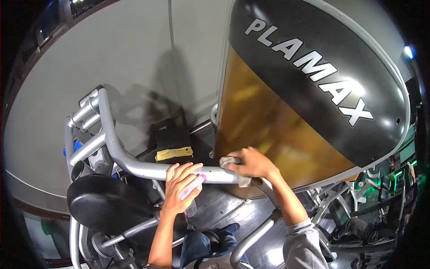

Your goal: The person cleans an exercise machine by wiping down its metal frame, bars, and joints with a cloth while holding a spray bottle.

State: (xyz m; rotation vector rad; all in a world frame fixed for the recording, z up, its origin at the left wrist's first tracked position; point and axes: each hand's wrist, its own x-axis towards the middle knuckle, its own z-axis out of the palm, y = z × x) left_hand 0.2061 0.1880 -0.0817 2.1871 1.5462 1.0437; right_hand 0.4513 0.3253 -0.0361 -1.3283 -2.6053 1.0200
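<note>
A silver metal tube (pixel 150 170) of a gym machine curves across the middle of the view. My left hand (pixel 181 186) rests its fingertips on this tube and is wrapped round a clear spray bottle (pixel 191 209) with a pink part near its top. Further right, my right hand (pixel 251 163) presses a greyish cloth (pixel 229 162) against the same tube. Part of the cloth hangs down below the tube. The fingers of my right hand are bent round the cloth and partly blurred.
A black padded seat (pixel 107 204) is at the left. Behind the tube stands a large black and gold panel (pixel 268 112) lettered PLAMAX. A black box (pixel 172 136) with a yellow label is by the grey wall (pixel 134 58). Another curved tube (pixel 255 237) rises near my legs.
</note>
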